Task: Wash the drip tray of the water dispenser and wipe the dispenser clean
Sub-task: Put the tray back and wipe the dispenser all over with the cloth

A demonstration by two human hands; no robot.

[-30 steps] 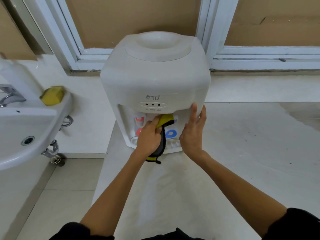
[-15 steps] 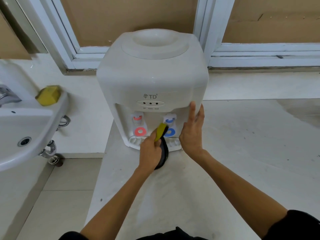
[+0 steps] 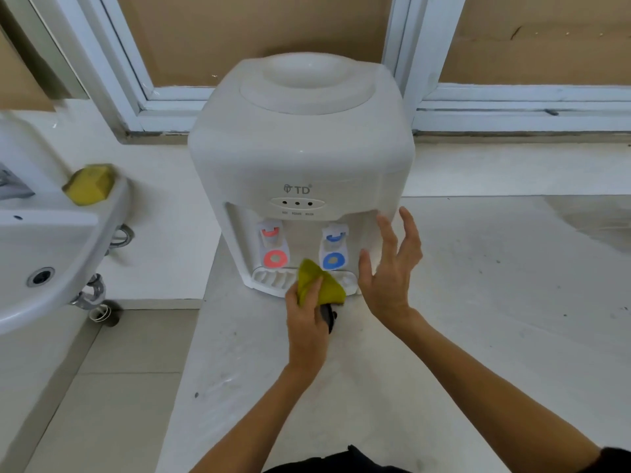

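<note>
Pale stone counter [image 3: 478, 302] under a window frame [image 3: 136, 97] backed with brown board, with a wall sink [image 3: 51, 254] off to the left and a yellow sponge [image 3: 89, 184] parked on its rim.

Progress-wise: looks like mid-wipe, not near done. White tabletop dispenser [image 3: 300, 155] standing upright on the counter, drip tray [image 3: 273, 277] seated in its slot under the red tap [image 3: 273, 247] and blue tap [image 3: 333, 249], so either washed and put back or not washed yet — can't tell which from this view. No water or suds visible on it. Top, sides and front panel look dry and plain; can't judge how much of that has been wiped.

Left hand [image 3: 307, 319] closed around a yellow cloth [image 3: 321, 285] with a dark side trailing below, pressed at the tray's front edge, roughly between the two taps. Right hand [image 3: 389, 268] spread wide, fingers splayed, holding nothing, just beside the dispenser's lower right corner near the blue tap — touching or a hair off, hard to say.

So tray sits right under the cloth hand, with the dispenser body between and beyond both hands. Probably left to do: rest of the housing, maybe the tray wash too.
</note>
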